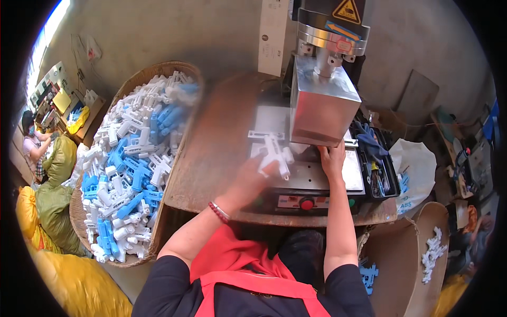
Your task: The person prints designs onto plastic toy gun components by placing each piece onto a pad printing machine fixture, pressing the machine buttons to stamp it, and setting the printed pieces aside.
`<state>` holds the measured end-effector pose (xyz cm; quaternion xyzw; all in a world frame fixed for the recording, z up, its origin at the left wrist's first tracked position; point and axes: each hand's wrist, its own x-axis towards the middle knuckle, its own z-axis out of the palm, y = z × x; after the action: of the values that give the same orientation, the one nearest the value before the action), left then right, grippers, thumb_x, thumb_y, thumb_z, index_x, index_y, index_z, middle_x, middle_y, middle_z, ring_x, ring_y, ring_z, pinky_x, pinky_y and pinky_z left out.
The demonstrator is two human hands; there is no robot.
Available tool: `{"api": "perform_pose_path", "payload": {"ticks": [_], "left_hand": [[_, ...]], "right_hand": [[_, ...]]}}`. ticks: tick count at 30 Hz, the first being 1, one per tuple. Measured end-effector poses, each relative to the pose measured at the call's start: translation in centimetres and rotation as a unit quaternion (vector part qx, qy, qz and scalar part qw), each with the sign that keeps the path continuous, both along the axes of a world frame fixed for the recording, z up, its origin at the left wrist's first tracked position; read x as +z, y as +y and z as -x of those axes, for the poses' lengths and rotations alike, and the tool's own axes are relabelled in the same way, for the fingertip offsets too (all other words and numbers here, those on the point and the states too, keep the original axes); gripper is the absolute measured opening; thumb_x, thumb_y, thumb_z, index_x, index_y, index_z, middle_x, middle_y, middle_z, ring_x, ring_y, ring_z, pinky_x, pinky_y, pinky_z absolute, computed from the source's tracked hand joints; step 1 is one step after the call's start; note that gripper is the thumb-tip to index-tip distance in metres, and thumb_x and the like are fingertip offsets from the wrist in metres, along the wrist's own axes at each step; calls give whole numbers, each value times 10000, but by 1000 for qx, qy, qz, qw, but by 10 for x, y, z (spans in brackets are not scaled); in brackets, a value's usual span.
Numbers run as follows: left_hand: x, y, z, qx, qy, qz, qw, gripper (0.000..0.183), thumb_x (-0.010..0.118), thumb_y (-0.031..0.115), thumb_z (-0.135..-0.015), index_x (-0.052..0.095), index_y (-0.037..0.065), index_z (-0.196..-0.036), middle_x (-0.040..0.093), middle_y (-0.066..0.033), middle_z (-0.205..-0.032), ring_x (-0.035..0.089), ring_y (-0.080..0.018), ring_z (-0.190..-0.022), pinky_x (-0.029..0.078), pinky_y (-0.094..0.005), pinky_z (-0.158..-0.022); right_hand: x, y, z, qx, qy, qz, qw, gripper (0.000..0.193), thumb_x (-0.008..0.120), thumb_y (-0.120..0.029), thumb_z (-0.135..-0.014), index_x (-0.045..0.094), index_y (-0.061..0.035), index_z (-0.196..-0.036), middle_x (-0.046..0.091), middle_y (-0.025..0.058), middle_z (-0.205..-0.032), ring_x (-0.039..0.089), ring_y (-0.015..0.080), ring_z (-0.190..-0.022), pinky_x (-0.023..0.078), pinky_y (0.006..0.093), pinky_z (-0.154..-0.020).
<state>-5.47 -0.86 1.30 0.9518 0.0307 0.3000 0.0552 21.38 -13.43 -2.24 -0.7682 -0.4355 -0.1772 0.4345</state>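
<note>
My left hand (252,174), a red bracelet on its wrist, is closed around a white plastic toy gun (274,152) and blurred by motion. The toy gun hangs over the left part of a press machine's metal bed (303,178). My right hand (332,157) reaches to the lower front edge of the press's box-shaped metal head (323,108). Its fingertips are partly hidden by that head, so whether they hold anything does not show. A red button (307,204) sits on the machine's front, between my forearms.
At left stands a large basket (196,79) heaped with white and blue toy guns. A cardboard bin (393,264) at lower right holds a few pieces. Beside the press lie a black tool tray (391,182) and a white sack (417,164). Another person (37,145) sits far left near yellow sacks.
</note>
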Motion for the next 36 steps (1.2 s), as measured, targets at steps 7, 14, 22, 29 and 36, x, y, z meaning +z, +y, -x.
{"api": "perform_pose_path", "payload": {"ticks": [7, 14, 22, 29, 36], "left_hand": [[5, -5, -28, 66, -68, 149, 984, 456, 586, 8, -820, 527, 48, -1270, 503, -205, -1277, 532, -387, -1006, 440, -437, -866], [17, -12, -139, -14, -4, 93, 996, 256, 562, 44, -813, 639, 75, -1055, 617, -120, -1045, 564, -305, -964, 448, -405, -805], [12, -12, -68, 64, -61, 52, 995, 458, 629, 258, -836, 554, 120, -1266, 486, -185, -1310, 417, -411, -1233, 360, -502, -981], [-62, 15, 37, -32, 24, 143, 989, 693, 686, 348, -811, 393, 200, -1421, 300, -170, -1485, 294, -461, -1323, 302, -498, -1090], [-45, 136, 146, 238, -36, 200, 950, 154, 584, 99, -820, 608, 64, -968, 623, -150, -796, 617, -322, -765, 490, -411, -681]], "right_hand": [[45, -86, 36, -137, 17, -169, 976, 253, 638, -18, -814, 583, 15, -1058, 584, 157, -1125, 489, 326, -1168, 326, 422, -1036], [22, -279, 149, -284, -4, -204, 937, 393, 473, 66, -835, 525, 47, -1224, 513, 164, -1307, 429, 272, -1277, 259, 379, -1110], [-63, -209, 89, -125, 254, -61, 957, 468, 562, -65, -911, 432, 36, -1348, 496, 138, -1331, 467, 215, -1220, 346, 309, -1035], [-99, -200, 29, -130, 265, -50, 954, 683, 669, -263, -887, 353, 66, -1395, 420, 183, -1387, 395, 259, -1265, 276, 331, -1081], [-114, -209, 16, -83, 281, -77, 953, 642, 630, -220, -917, 330, 41, -1421, 357, 140, -1456, 343, 232, -1318, 239, 320, -1099]]}}
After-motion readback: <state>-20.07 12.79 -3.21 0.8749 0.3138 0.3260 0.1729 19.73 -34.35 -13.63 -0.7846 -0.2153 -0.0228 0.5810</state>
